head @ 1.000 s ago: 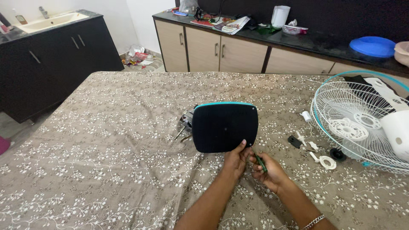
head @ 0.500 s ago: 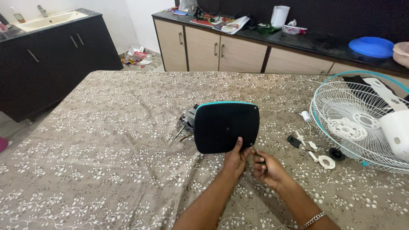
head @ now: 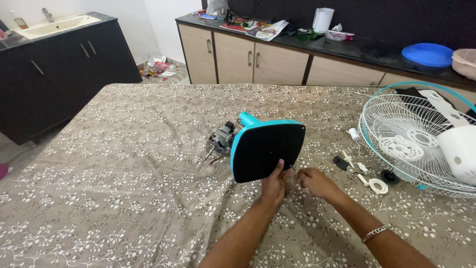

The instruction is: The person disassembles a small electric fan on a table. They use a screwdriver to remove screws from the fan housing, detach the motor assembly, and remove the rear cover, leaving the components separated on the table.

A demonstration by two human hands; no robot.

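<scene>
My left hand (head: 273, 186) grips the lower edge of a black fan base with a teal rim (head: 267, 151), holding it upright and tilted on the patterned cloth (head: 124, 164). My right hand (head: 313, 181) lies just right of that edge, fingers curled around a small screwdriver. Only the thin tip of the screwdriver shows, near the base's lower corner. A bare fan motor (head: 222, 139) lies behind the base on its left.
A white wire fan grille with a teal ring (head: 396, 124) lies at the right, with a white fan part (head: 458, 151) on it. Small white and black fittings (head: 364, 171) are scattered beside it. Beige cabinets (head: 258, 59) and a dark sink unit (head: 59, 54) stand behind.
The fan base has turned, so its teal side and neck now show. My right hand has moved in toward the lower corner, and the green screwdriver handle is now hidden in it.
</scene>
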